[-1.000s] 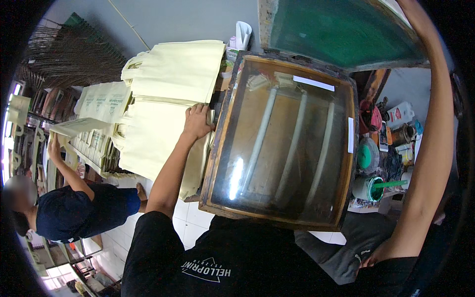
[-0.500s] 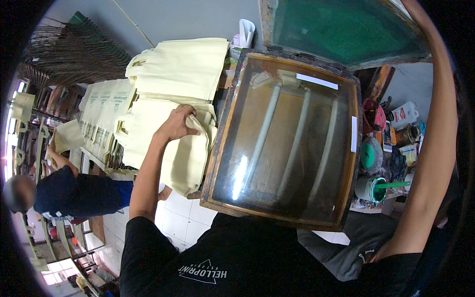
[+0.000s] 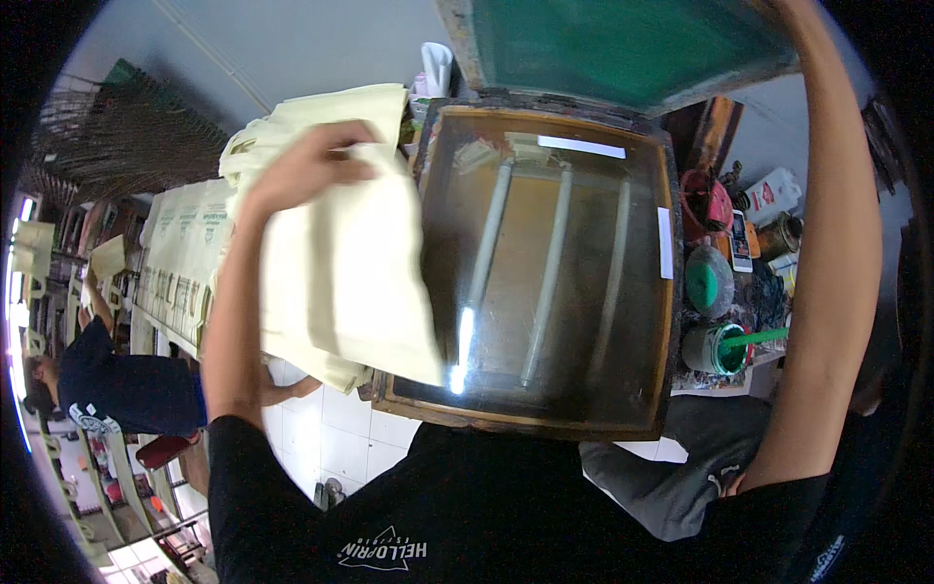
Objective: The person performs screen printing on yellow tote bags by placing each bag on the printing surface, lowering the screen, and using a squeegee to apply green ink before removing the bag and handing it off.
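My left hand [image 3: 316,170], blurred by motion, grips the far edge of a plain cream tote bag [image 3: 370,273]. The lifted bag hangs over the left edge of a wood-framed glass-topped box [image 3: 574,321] with several pale tubes inside. More cream bags [image 3: 341,105] lie stacked to the left of the box. A green printing screen [image 3: 623,49] stands tilted up at the box's far side. Stretched up along the right, my right hand [image 3: 790,12] is at the screen's upper corner; the picture's edge cuts it off and its fingers are hidden.
Right of the box are an open pot of green ink [image 3: 715,348], a phone [image 3: 741,241], a white bottle [image 3: 773,195] and a red container [image 3: 705,201]. Printed bags [image 3: 185,234] lie in a row at the left. A co-worker [image 3: 131,380] holds a cream piece near racks.
My left hand has lifted the top bag off the stack, moving it toward the glass. The screen stays raised with my right arm beside it. The view has shifted slightly.
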A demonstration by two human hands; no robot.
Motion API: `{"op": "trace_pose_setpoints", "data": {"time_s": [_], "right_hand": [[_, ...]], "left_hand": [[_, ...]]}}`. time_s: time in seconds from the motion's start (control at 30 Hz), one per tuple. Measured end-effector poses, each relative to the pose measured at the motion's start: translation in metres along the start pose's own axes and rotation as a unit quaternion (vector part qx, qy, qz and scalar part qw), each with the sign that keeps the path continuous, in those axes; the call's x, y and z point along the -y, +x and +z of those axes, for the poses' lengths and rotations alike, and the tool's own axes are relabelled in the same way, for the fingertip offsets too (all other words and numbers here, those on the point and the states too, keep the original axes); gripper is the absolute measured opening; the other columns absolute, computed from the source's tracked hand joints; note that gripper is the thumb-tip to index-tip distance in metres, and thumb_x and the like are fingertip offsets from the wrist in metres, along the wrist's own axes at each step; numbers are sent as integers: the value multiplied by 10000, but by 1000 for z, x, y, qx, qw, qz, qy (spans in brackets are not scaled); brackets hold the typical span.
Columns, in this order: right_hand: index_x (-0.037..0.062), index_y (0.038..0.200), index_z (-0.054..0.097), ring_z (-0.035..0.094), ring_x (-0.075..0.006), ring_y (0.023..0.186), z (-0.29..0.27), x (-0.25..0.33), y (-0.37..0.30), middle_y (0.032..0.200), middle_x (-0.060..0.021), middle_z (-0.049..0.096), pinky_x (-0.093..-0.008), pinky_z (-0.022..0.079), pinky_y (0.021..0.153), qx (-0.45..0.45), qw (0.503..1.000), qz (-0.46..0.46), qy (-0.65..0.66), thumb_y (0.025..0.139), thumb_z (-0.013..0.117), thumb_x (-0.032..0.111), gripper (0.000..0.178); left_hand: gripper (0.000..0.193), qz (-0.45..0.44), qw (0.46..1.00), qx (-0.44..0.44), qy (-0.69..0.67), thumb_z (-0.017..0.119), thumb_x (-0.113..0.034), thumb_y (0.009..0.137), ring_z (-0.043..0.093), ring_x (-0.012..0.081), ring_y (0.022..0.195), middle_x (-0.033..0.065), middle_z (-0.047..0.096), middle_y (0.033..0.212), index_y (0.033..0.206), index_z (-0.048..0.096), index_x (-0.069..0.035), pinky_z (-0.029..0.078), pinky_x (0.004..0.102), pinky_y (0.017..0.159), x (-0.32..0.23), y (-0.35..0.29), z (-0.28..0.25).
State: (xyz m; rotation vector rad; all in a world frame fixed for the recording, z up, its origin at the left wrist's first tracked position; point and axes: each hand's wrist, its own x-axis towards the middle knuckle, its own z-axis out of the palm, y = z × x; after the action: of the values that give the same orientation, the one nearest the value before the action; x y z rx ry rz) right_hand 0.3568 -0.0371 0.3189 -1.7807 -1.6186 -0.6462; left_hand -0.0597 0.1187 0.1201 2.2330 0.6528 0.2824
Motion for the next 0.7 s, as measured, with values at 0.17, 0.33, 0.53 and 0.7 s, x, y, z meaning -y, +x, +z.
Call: {"op": "trace_pose_setpoints", "data": {"time_s": [0.17, 0.33, 0.53, 0.7], "right_hand": [[-80, 931, 755, 657, -258, 662, -5, -10, 2, 772, -219, 725, -411, 519, 658, 17, 1000, -18, 14, 842, 766, 381, 470], [-85, 953, 750, 691, -334, 702, -6, -14, 3, 816, -286, 717, -442, 539, 719, 16, 998, -56, 18, 827, 768, 383, 485], [-82, 965, 750, 694, -393, 733, -8, -22, 10, 851, -299, 715, -447, 543, 746, 28, 996, -89, 4, 825, 762, 369, 473], [-88, 971, 747, 699, -397, 780, -1, -27, 15, 874, -305, 714, -449, 537, 769, -6, 994, -109, 29, 829, 762, 350, 461]], "left_hand": [[450, 28, 987, 138, 80, 748, -314, 901, 642, 216, 805, 161, 698, 979, 1209, 666, 4, 531, 377, 672, -6, 134, 179], [527, 58, 976, 152, 145, 727, -429, 892, 662, 430, 1037, 272, 701, 1101, 1164, 700, 21, 499, 496, 904, -11, 208, 247], [495, 71, 961, 173, 203, 690, -432, 916, 648, 426, 1088, 248, 707, 1087, 1132, 706, 13, 501, 503, 950, -54, 255, 270], [543, 130, 971, -16, 200, 695, -401, 909, 589, 424, 1194, 245, 647, 1246, 1291, 618, -24, 471, 497, 1022, -66, 238, 292]]}}
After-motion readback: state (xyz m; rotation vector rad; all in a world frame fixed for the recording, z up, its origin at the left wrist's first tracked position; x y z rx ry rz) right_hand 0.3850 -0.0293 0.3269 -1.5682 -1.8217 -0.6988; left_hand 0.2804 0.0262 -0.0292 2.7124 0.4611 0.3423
